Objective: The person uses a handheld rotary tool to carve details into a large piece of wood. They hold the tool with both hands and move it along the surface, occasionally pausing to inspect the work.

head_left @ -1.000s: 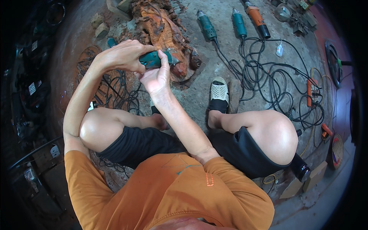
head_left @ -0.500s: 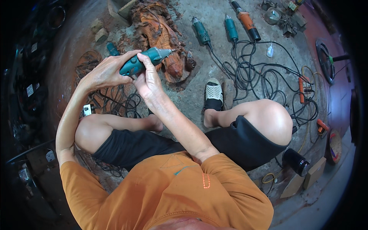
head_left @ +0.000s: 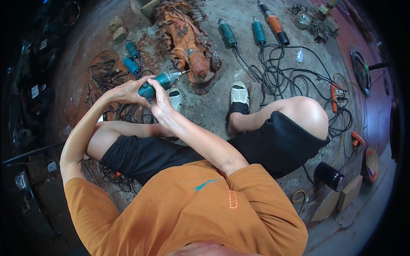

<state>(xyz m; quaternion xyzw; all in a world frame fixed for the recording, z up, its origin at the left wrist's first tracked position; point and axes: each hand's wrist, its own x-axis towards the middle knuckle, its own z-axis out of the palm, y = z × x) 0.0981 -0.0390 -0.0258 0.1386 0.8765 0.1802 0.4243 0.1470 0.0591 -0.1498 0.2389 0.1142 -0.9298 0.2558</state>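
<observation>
A teal die grinder [head_left: 159,84] is held between both hands, tilted up to the right. My left hand [head_left: 129,91] wraps its rear end, and my right hand [head_left: 160,99] grips the body from the near side with the thumb on top. Its metal nose and thin bit end close to the lower end of a reddish-brown wood carving [head_left: 181,36]; whether they touch, I cannot tell. The carving lies on the concrete floor ahead of me.
Two teal grinders [head_left: 227,33] [head_left: 258,32] and an orange grinder [head_left: 276,28] lie right of the carving, their black cords [head_left: 273,79] tangled below. Left are more teal tools [head_left: 131,65] and a heap of rod-like pieces [head_left: 103,70]. A black cylinder [head_left: 329,176] lies near my right knee.
The grinder and both hands have shifted slightly right and down in view. More of the carving, the left-hand tools and my left sandal now show. Both hands keep their hold.
</observation>
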